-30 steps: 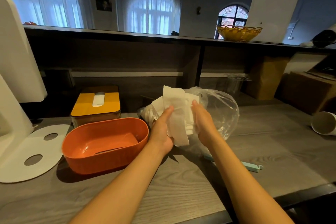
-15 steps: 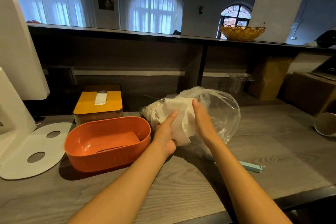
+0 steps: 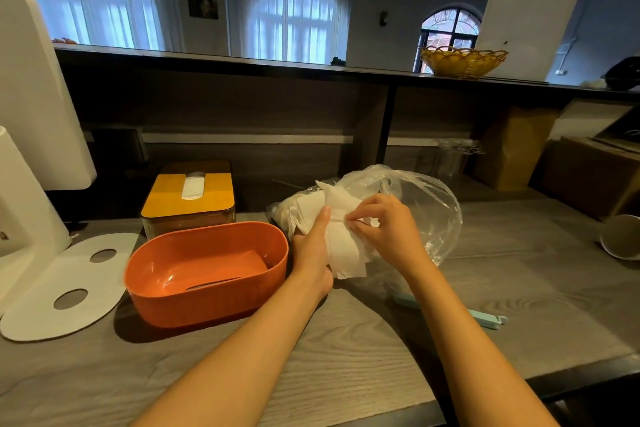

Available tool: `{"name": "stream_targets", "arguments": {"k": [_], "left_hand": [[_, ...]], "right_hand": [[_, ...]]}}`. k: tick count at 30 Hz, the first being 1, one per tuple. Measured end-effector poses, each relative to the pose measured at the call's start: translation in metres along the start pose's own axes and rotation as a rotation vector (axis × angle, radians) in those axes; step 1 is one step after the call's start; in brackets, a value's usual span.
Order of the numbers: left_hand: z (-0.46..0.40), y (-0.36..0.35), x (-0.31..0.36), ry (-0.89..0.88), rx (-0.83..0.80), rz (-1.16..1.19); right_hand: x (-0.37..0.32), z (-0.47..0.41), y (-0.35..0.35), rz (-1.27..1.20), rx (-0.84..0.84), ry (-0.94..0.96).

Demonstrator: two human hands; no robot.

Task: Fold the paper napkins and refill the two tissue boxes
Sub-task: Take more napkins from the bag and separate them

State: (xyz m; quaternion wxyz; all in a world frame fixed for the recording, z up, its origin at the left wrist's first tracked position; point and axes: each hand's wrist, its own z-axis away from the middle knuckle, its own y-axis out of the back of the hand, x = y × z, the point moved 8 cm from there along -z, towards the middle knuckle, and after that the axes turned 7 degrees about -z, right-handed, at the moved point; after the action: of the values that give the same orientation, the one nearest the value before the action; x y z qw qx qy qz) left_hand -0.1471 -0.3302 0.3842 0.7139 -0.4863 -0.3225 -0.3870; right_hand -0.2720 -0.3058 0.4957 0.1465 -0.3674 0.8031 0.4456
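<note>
A bunch of white paper napkins (image 3: 341,243) is held up in front of a clear plastic bag (image 3: 426,198) that lies on the grey wooden table (image 3: 346,357). My left hand (image 3: 311,253) grips the bunch from the left, thumb up along its side. My right hand (image 3: 384,229) pinches the top napkin's edge with curled fingers. To the left sits an open orange oval tissue box (image 3: 207,270), with little in it. Behind it stands a box with a yellow lid (image 3: 190,196), a white tissue showing in its slot.
A white oval lid with two holes (image 3: 62,288) lies at the left beside a large white appliance (image 3: 27,149). A light-blue bag clip (image 3: 485,317) lies on the table at the right. A white cup (image 3: 621,239) lies at the far right; cardboard boxes (image 3: 588,173) stand behind.
The napkin bunch has been lowered from its raised position. My right hand went from lying flat against the napkins to pinching the top one with curled fingers.
</note>
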Motion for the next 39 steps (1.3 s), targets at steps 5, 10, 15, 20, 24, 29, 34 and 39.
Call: {"name": "stream_targets", "arguments": {"k": [5,10,15,20,24,29,34,39], "left_hand": [[-0.003,-0.002,0.0,-0.012,-0.028,-0.005],[-0.003,-0.002,-0.006,0.039,-0.071,0.064],[-0.002,0.004,-0.002,0.005,0.017,0.13],[0.001,0.004,0.002,-0.048,0.016,0.139],[0.0,0.004,0.0,-0.065,0.01,0.103],[0.006,-0.003,0.004,-0.075,-0.034,0.089],[0.01,-0.009,0.005,-0.043,-0.13,0.029],[0.002,-0.004,-0.001,-0.043,-0.04,-0.097]], "right_hand": [[0.001,0.0,-0.001,-0.028,0.006,-0.044],[0.009,0.009,0.049,-0.593,0.444,-0.089],[0.017,0.009,0.062,-1.253,0.444,-0.174],[0.009,-0.005,0.033,-1.082,0.177,-0.315],[0.002,-0.025,0.011,-0.719,0.032,-0.334],[-0.009,-0.046,-0.011,-0.347,-0.017,-0.192],[0.005,-0.039,-0.027,-0.373,0.091,-0.223],[0.015,-0.029,-0.028,-0.437,0.106,-0.275]]}}
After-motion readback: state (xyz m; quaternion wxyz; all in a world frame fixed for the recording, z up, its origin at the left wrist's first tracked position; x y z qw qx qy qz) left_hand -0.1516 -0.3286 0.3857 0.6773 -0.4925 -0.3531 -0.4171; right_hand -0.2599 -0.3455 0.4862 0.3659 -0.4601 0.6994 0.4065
